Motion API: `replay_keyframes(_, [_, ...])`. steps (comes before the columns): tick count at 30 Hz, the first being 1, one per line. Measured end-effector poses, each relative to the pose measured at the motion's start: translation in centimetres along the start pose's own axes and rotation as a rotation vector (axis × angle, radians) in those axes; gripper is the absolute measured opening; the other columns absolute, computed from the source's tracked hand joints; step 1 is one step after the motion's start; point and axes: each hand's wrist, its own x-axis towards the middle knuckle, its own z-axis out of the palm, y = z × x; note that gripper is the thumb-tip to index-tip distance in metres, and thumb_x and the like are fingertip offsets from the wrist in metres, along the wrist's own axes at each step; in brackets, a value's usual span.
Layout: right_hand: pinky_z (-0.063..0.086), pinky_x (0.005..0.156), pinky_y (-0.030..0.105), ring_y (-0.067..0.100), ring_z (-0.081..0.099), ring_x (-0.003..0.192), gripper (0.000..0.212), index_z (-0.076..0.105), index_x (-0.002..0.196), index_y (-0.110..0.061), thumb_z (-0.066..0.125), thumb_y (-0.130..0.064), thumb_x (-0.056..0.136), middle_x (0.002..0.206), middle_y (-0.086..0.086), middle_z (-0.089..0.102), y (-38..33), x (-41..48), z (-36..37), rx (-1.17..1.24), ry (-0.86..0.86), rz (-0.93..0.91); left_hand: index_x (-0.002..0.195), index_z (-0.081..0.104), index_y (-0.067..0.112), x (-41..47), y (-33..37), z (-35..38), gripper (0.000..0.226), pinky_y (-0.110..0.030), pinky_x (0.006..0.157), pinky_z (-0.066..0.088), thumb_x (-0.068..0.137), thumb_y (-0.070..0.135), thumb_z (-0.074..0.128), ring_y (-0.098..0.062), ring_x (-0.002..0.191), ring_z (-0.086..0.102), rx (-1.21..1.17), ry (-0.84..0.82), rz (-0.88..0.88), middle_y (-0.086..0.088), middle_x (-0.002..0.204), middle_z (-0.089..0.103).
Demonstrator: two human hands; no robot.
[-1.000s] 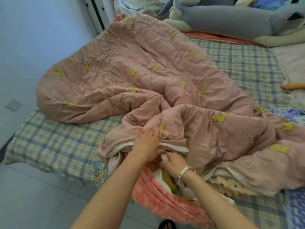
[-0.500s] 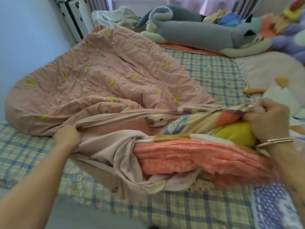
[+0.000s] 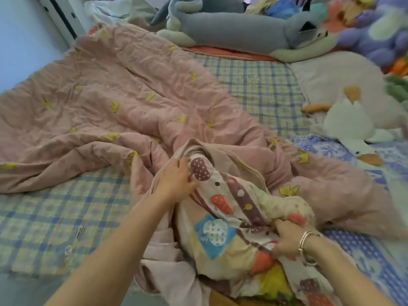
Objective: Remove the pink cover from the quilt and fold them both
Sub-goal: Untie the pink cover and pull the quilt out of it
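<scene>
Home bedroom: bed (image 3: 254, 85), plush toys (image 3: 353, 120)

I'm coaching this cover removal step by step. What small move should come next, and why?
Probably draw the right hand toward the body, pulling more of the colourful mushroom-patterned quilt out, while the left hand holds back the mouth of the pink crown-print cover. Only the quilt's near end is out; the cover across the checked bedsheet looks full.

**Much out of sight**

The quilt (image 3: 223, 217) runs off the bottom edge, its far end buried in the pink cover (image 3: 110, 96). The right hand (image 3: 287, 241) has its fingertips lost in the folds. Stuffed toys (image 3: 371, 29) at top right are a blur.
</scene>
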Motion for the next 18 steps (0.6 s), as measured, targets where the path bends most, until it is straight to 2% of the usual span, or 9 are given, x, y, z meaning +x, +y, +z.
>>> replay_keyframes(3, [0.041, 0.078, 0.031, 0.022, 0.053, 0.102, 0.050, 0.049, 0.097, -0.018, 0.067, -0.056, 0.069, 0.100, 0.002, 0.054, -1.7, 2.1, -2.2, 0.286, 0.433, -0.013, 0.148, 0.003, 0.014, 0.5, 1.3, 3.0, 0.085, -0.048, 0.110, 0.026, 0.085, 0.029, 0.058, -0.032, 0.140, 0.017, 0.055, -0.055, -0.043, -0.013, 0.153, 0.008])
replay_keyframes(5, [0.033, 0.100, 0.036, 0.024, 0.041, 0.122, 0.071, 0.042, 0.122, -0.017, 0.063, -0.061, 0.070, 0.127, 0.006, 0.045, -2.6, 3.0, -4.2, 0.225, 0.635, -0.002, 0.148, 0.004, 0.016, 1.2, 1.5, 3.8, 0.087, -0.050, 0.112, 0.020, 0.082, 0.034, 0.059, -0.030, 0.142, 0.008, 0.066, 0.016, -0.061, -0.012, 0.154, 0.000])
replay_keyframes(6, [0.023, 0.109, 0.040, 0.023, 0.030, 0.133, 0.086, 0.030, 0.136, -0.015, 0.061, -0.063, 0.071, 0.141, 0.007, 0.033, -2.9, 3.7, -5.0, 0.170, 0.627, -0.010, 0.146, 0.010, 0.016, 1.6, 1.6, 3.9, 0.083, -0.050, 0.113, 0.018, 0.081, 0.035, 0.057, -0.030, 0.142, 0.006, 0.080, 0.076, -0.034, -0.011, 0.154, 0.001])
replay_keyframes(8, [0.013, 0.113, 0.046, 0.020, 0.024, 0.139, 0.091, 0.021, 0.143, -0.017, 0.058, -0.063, 0.074, 0.150, 0.002, 0.025, -3.7, 5.0, -5.6, 0.107, 0.469, -0.062, 0.141, 0.027, 0.014, 2.3, 2.0, 3.8, 0.069, -0.047, 0.114, 0.017, 0.077, 0.036, 0.042, -0.026, 0.142, 0.012, 0.068, 0.177, 0.070, -0.009, 0.153, 0.013])
replay_keyframes(9, [0.020, 0.111, 0.045, 0.022, 0.034, 0.134, 0.078, 0.031, 0.139, -0.017, 0.057, -0.059, 0.077, 0.146, 0.002, 0.036, -4.1, 5.4, -5.4, 0.099, 0.378, -0.112, 0.138, 0.034, 0.014, 2.8, 2.4, 3.7, 0.065, -0.044, 0.114, 0.017, 0.076, 0.036, 0.033, -0.024, 0.141, 0.017, 0.049, 0.214, 0.119, -0.007, 0.151, 0.022])
replay_keyframes(12, [0.045, 0.084, 0.032, 0.030, 0.060, 0.104, 0.044, 0.064, 0.106, -0.010, 0.063, -0.045, 0.079, 0.109, 0.011, 0.066, -4.8, 5.2, -3.6, 0.236, 0.074, -0.289, 0.129, 0.049, 0.014, 4.3, 4.5, 3.7, 0.062, -0.042, 0.110, 0.019, 0.080, 0.036, 0.019, -0.019, 0.136, 0.033, 0.071, 0.310, 0.262, -0.003, 0.141, 0.044])
replay_keyframes(14, [0.048, 0.083, 0.026, 0.019, 0.062, 0.098, 0.041, 0.067, 0.101, -0.009, 0.069, -0.042, 0.077, 0.102, 0.003, 0.069, -4.6, 4.2, -2.8, 0.413, -0.140, -0.417, 0.138, 0.038, 0.017, 5.1, 6.5, 4.3, 0.050, -0.045, 0.113, 0.011, 0.089, 0.027, 0.034, -0.016, 0.142, 0.021, 0.240, 0.177, 0.349, 0.000, 0.150, 0.031])
replay_keyframes(16, [0.041, 0.087, 0.014, 0.004, 0.056, 0.098, 0.038, 0.065, 0.112, -0.015, 0.071, -0.034, 0.080, 0.107, -0.009, 0.065, -3.7, 3.0, -2.6, 0.527, -0.332, -0.480, 0.148, 0.013, 0.020, 5.7, 8.6, 5.4, 0.069, -0.051, 0.114, -0.003, 0.089, 0.017, 0.047, -0.017, 0.146, -0.002, 0.501, -0.122, 0.398, 0.000, 0.158, 0.006])
replay_keyframes(18, [0.041, 0.086, 0.015, 0.006, 0.056, 0.100, 0.041, 0.065, 0.113, -0.020, 0.072, -0.037, 0.077, 0.111, -0.010, 0.064, -2.6, 2.6, -2.2, 0.523, -0.385, -0.424, 0.150, 0.001, 0.018, 5.9, 9.2, 6.8, 0.077, -0.057, 0.111, -0.009, 0.090, 0.019, 0.050, -0.024, 0.146, -0.001, 0.781, -0.305, 0.367, -0.006, 0.157, 0.009])
